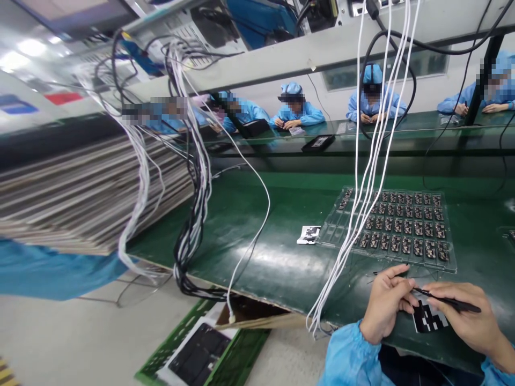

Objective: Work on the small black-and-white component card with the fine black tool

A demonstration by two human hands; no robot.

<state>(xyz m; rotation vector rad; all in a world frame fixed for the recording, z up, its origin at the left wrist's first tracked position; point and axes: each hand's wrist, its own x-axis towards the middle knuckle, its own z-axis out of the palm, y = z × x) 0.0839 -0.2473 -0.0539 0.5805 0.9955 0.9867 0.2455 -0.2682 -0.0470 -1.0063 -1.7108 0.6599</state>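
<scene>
My right hand (469, 313) grips a pair of black tweezers (458, 304), their tips pointing left toward my other hand. The thumb and fingers of my left hand (387, 303) are pinched together at those tips, its index finger stretched forward; what they hold is too small to make out. Below both hands lies a sheet of black-and-white sticker pieces (429, 317), partly covered by fingers. Just beyond them, a clear plastic tray (330, 231) carries rows of small circuit boards (406, 228), with some bare slots on its left side.
Several white cables (349, 252) hang down in front of the tray. Another small black-and-white sheet (309, 235) lies beside it on the green bench (225, 225). A dark cable bundle (192, 225) drops at the left, above a green crate (245, 359). Several co-workers (295, 110) sit opposite.
</scene>
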